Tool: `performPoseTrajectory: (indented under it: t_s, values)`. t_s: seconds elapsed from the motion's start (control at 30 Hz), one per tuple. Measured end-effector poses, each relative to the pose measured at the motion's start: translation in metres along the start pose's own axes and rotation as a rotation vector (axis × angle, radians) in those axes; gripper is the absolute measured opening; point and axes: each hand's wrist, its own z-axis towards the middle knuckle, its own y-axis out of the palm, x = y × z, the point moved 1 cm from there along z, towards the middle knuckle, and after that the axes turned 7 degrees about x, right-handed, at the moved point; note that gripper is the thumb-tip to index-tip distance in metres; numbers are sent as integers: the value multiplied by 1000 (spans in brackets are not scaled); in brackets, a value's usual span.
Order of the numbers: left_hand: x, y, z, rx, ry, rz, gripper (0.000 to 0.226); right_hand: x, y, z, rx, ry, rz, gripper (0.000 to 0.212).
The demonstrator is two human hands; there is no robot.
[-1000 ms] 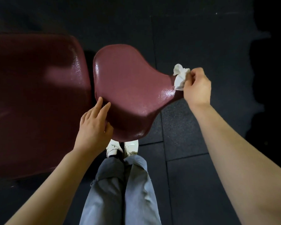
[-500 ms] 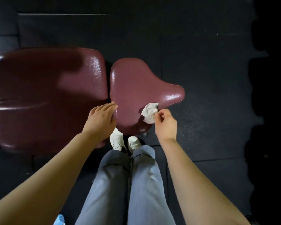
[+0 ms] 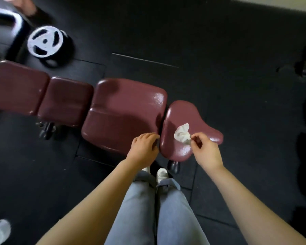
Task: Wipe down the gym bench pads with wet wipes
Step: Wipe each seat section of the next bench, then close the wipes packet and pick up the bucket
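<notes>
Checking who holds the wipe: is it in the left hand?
No, the right hand pinches the white wipe on the seat pad; the left hand holds nothing.

both arms reach forward and down, bare to the elbow. left hand (image 3: 143,147) is palm down, fingers relaxed and slightly bent, fingertips pointing right. right hand (image 3: 207,150) is knuckles up, thumb and forefinger pinched together on something, other fingers loosely curled
</notes>
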Motion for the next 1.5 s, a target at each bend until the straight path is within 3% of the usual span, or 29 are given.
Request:
performPoseTrajectory:
  t_s: [0.33, 0.57, 0.83, 1.23, 1.5]
  values:
    - [-57, -80, -99, 335, -246, -124, 46, -129, 18, -36, -176, -406, -190, 4]
    - [-119, -93, -202, 532, -481, -265, 45, -210, 76, -78, -340, -592, -260, 4]
    - [-207, -81, -341, 693, -766, -396, 45, -284, 174, -180, -535, -768, -395, 6]
    - [-355, -66, -574, 813, -1090, -478, 44, -360, 354, -385, -750, -913, -456, 13]
    - [-441, -74, -642, 902, -1311, -550, 45, -431, 473, -460, -900, -1066, -521, 9]
